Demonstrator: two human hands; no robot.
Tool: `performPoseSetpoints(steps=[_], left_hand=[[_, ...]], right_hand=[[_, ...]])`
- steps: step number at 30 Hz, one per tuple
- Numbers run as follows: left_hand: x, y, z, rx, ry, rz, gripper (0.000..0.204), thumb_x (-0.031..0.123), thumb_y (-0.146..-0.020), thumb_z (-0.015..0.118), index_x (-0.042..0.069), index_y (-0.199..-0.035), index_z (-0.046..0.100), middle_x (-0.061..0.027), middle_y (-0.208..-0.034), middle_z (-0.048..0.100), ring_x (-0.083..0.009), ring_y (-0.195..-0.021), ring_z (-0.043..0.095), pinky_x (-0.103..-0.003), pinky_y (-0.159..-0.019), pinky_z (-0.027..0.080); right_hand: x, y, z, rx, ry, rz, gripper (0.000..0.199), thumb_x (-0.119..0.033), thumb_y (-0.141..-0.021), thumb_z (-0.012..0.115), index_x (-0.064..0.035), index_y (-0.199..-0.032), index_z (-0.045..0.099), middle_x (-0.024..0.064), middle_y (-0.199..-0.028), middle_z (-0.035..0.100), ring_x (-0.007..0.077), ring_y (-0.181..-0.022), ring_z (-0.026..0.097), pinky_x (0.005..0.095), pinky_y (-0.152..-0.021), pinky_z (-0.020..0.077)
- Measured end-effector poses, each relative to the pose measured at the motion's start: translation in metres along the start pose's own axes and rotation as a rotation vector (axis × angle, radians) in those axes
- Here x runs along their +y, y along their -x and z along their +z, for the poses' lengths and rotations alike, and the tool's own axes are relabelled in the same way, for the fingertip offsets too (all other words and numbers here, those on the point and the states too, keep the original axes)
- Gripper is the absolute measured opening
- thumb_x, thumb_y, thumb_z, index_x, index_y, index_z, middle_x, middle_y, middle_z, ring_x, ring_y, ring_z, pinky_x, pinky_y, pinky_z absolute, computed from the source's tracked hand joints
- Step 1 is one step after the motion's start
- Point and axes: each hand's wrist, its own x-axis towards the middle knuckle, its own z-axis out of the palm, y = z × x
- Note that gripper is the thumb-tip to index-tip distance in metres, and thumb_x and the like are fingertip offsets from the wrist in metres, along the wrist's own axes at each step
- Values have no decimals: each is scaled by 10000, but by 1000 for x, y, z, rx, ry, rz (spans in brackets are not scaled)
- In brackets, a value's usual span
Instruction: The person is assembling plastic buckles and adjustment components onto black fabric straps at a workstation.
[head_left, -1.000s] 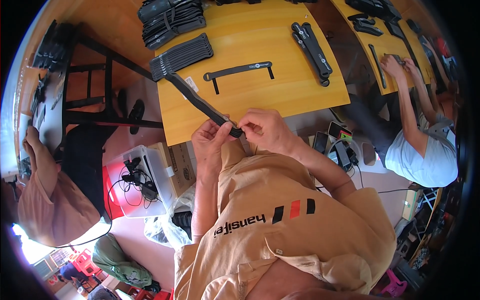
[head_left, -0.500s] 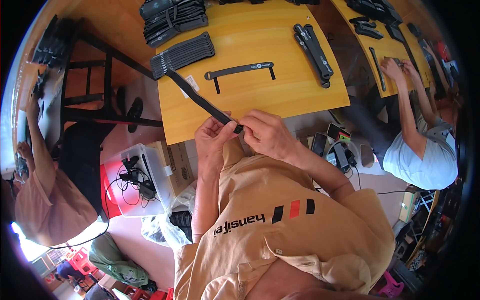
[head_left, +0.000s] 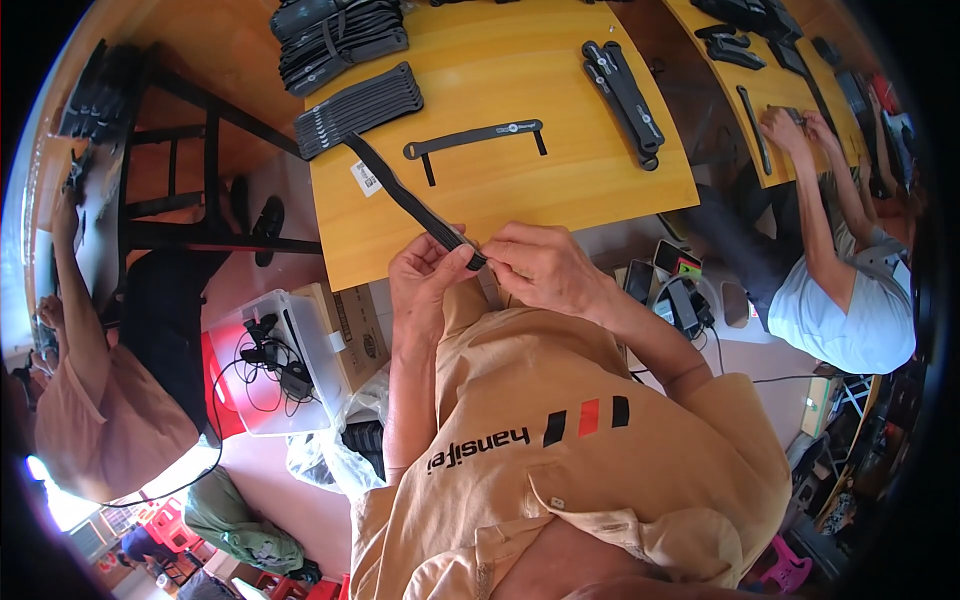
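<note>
My left hand (head_left: 425, 280) is closed around the near end of a long black fabric strap (head_left: 400, 195), its thumb on top. The strap runs up and away over the table edge to a fanned row of black straps (head_left: 365, 108). At the strap's near end my right hand (head_left: 548, 268) is closed, thumb and fingers pinched together; what lies between those fingertips is too small to make out. A single dark strap with a looped end (head_left: 470, 138) lies across the table, with two short black strips sticking out below it.
The yellow wooden table (head_left: 520, 185) also bears a banded black strap stack (head_left: 338, 45), a smaller strap bundle (head_left: 625, 105) and a white label (head_left: 366, 180). A clear plastic bin with cables (head_left: 270, 360) stands at lower left. Co-workers sit left and right (head_left: 845, 310).
My right fingers have shifted slightly at the strap's end. The strap's far part has moved a little right, showing more of the white label. My left hand keeps its hold.
</note>
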Motion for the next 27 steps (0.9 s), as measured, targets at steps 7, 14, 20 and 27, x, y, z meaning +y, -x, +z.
performPoseSetpoints(steps=[7, 14, 20, 27], left_hand=[[2, 1, -7, -70, 26, -57, 287, 29, -809, 629, -50, -1079, 568, -83, -880, 647, -130, -759, 637, -230, -689, 542], [-1, 2, -9, -138, 107, -120, 286, 32, -816, 621, -52, -1083, 564, -108, -889, 650, -153, -770, 653, -246, -687, 562], [-2, 4, -6, -133, 130, -139, 275, 33, -820, 616, -51, -1078, 567, -100, -893, 647, -147, -773, 649, -244, -693, 562], [-4, 2, -4, -80, 49, -74, 268, 10, -818, 610, -52, -1076, 569, -79, -909, 636, -136, -793, 631, -259, -713, 557]], right_hand=[[3, 0, -2, -70, -226, 158, 106, -4, -732, 628, 1, -837, 642, 98, -739, 591, 240, -639, 598, 310, -549, 466], [13, -4, -13, -213, -348, 176, 123, 25, -758, 632, 21, -878, 661, 104, -770, 631, 185, -664, 624, 260, -573, 480], [7, -1, -12, -244, -379, 220, 132, 41, -740, 623, 28, -868, 654, 105, -758, 616, 196, -667, 622, 275, -568, 487], [-6, 10, 7, 29, 158, -66, 181, 58, -680, 603, -3, -850, 615, 103, -744, 583, 264, -634, 591, 330, -541, 485]])
